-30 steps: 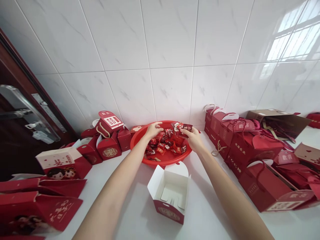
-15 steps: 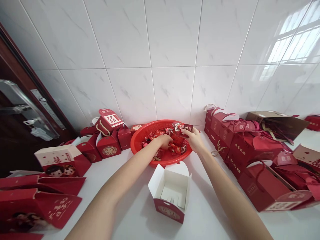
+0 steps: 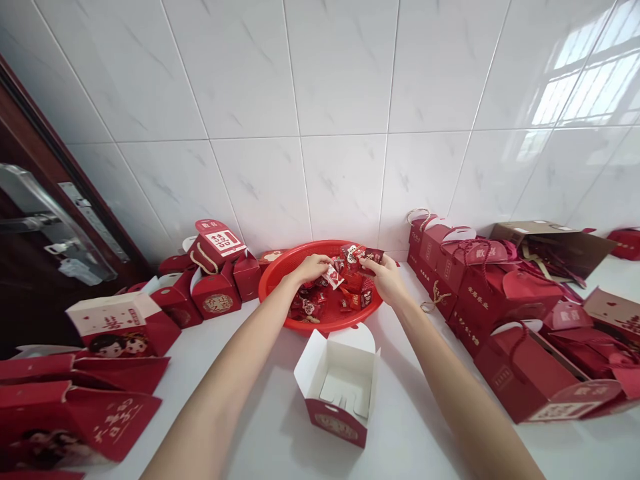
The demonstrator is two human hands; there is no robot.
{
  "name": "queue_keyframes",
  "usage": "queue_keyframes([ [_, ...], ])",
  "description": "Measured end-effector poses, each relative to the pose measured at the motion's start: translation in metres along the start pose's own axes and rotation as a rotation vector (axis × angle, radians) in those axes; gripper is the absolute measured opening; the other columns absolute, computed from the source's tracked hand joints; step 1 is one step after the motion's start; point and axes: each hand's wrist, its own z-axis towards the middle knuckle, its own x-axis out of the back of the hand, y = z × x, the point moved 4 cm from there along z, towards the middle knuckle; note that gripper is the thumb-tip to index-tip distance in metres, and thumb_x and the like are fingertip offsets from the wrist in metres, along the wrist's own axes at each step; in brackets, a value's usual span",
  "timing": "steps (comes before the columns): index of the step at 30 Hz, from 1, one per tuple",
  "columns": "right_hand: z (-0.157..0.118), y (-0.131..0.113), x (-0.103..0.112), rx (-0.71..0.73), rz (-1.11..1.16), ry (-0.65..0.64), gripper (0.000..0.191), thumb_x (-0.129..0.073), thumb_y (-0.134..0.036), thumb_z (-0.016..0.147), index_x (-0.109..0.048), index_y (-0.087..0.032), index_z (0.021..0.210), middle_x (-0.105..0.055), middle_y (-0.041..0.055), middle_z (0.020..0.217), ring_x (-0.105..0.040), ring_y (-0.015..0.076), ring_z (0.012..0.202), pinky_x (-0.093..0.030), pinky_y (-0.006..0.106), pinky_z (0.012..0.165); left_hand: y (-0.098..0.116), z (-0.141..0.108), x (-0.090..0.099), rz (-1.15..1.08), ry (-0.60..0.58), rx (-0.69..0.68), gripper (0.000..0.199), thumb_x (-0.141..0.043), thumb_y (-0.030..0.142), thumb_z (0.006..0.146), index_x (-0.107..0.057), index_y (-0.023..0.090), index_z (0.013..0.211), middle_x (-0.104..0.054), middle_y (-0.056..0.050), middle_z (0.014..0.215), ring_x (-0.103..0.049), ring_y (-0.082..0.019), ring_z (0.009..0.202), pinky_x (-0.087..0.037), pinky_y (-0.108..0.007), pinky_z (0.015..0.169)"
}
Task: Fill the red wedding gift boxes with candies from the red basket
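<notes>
The table (image 3: 410,427) bears an open box (image 3: 336,421) before the basket (image 3: 323,327); both grips (image 3: 314,267) (image 3: 387,277) pinch packets (image 3: 333,276).

basket (image 3: 270,290): plastic | open box (image 3: 335,421): smooth card | wall tiles (image 3: 345,183): glossy | door handle (image 3: 46,199): metal

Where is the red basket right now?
In the head view, the red basket sits at centre, between the tiled wall and the open box, with the right hand at its right edge.

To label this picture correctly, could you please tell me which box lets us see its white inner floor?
The open box on the table, directly in front of the red basket; no other box shows a white floor inside.
</notes>
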Motion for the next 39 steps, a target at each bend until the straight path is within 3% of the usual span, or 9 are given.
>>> queue_keyframes([
  [7,0.0,-0.001,0.0,-0.013,0.031,0.013,0.027,-0.082,-0.027,0.054,-0.068,-0.02,0.076,-0.072,0.0004,0.079,-0.066,0.0184,0.078,-0.057,0.034,0.079,0.001,0.002,0.002,-0.249,0.053,-0.05,0.013,-0.055,0.022,0.067,-0.067,0.019,0.063,-0.071,-0.002,0.07,-0.068,-0.022,0.079,-0.053,-0.033,0.083],
  [11,0.0,0.0,0.0,-0.028,0.057,0.024,0.027,-0.083,-0.027,0.053,-0.069,-0.019,0.074,-0.071,0.0005,0.077,-0.065,0.0177,0.075,-0.057,0.033,0.076,0.013,-0.001,0.01,-0.431,0.11,-0.122,0.01,-0.062,0.025,0.069,-0.069,0.018,0.072,-0.076,-0.004,0.089,-0.069,-0.021,0.093,-0.051,-0.032,0.093],
  [15,-0.002,-0.005,-0.001,-0.023,0.081,0.034,0.03,-0.085,-0.028,0.051,-0.069,-0.019,0.073,-0.071,0.0007,0.077,-0.065,0.0166,0.075,-0.056,0.031,0.072,0.028,-0.014,0.028,-0.584,0.237,-0.176,0.022,-0.063,0.032,0.071,-0.07,0.016,0.085,-0.075,-0.007,0.104,-0.067,-0.023,0.104,-0.051,-0.036,0.097],
  [21,-0.018,-0.025,-0.022,-0.113,0.131,-0.149,0.032,-0.091,-0.028,0.051,-0.072,-0.017,0.075,-0.074,0.0043,0.083,-0.067,0.0189,0.077,-0.059,0.033,0.07,0.05,-0.076,0.043,-0.908,0.348,-0.305,0.031,-0.069,0.032,0.064,-0.073,0.016,0.091,-0.073,-0.008,0.103,-0.066,-0.027,0.103,-0.057,-0.04,0.087],
  [24,-0.032,-0.038,-0.037,-0.103,0.116,-0.266,0.03,-0.09,-0.028,0.057,-0.074,-0.016,0.079,-0.074,0.0046,0.085,-0.068,0.0183,0.077,-0.059,0.032,0.071,0.06,-0.116,0.047,-0.922,0.543,-0.325,0.029,-0.081,0.027,0.064,-0.068,0.018,0.089,-0.07,-0.002,0.09,-0.067,-0.018,0.086,-0.057,-0.031,0.079],
  [28,-0.054,-0.053,-0.056,-0.085,0.127,-0.367,0.023,-0.087,-0.028,0.065,-0.075,-0.017,0.081,-0.074,0.0039,0.085,-0.067,0.0162,0.077,-0.057,0.028,0.07,0.075,-0.153,0.046,-0.913,0.71,-0.29,0.05,-0.083,0.026,0.07,-0.062,0.023,0.114,-0.069,0.0,0.097,-0.068,-0.015,0.084,-0.057,-0.028,0.079],
  [31,-0.069,-0.062,-0.066,-0.074,0.148,-0.397,0.021,-0.085,-0.028,0.069,-0.075,-0.018,0.084,-0.073,0.0026,0.083,-0.067,0.0152,0.075,-0.057,0.028,0.074,0.085,-0.166,0.042,-0.94,0.662,-0.275,0.044,-0.081,0.028,0.074,-0.064,0.024,0.114,-0.07,-0.001,0.103,-0.07,-0.017,0.088,-0.057,-0.028,0.081],
  [34,-0.08,-0.072,-0.07,-0.062,0.157,-0.347,0.02,-0.086,-0.028,0.069,-0.073,-0.018,0.081,-0.072,0.002,0.08,-0.067,0.0149,0.073,-0.056,0.028,0.073,0.091,-0.171,0.039,-0.989,0.519,-0.259,0.038,-0.083,0.029,0.072,-0.069,0.024,0.106,-0.072,-0.002,0.105,-0.07,-0.019,0.092,-0.057,-0.03,0.081],
  [39,-0.094,-0.088,-0.068,-0.041,0.072,-0.329,0.022,-0.085,-0.029,0.07,-0.072,-0.017,0.082,-0.073,0.0041,0.081,-0.068,0.0177,0.074,-0.057,0.029,0.07,0.099,-0.176,0.041,-0.976,0.291,-0.267,0.022,-0.082,0.033,0.074,-0.076,0.02,0.09,-0.071,-0.001,0.082,-0.065,-0.016,0.076,-0.054,-0.025,0.068],
])
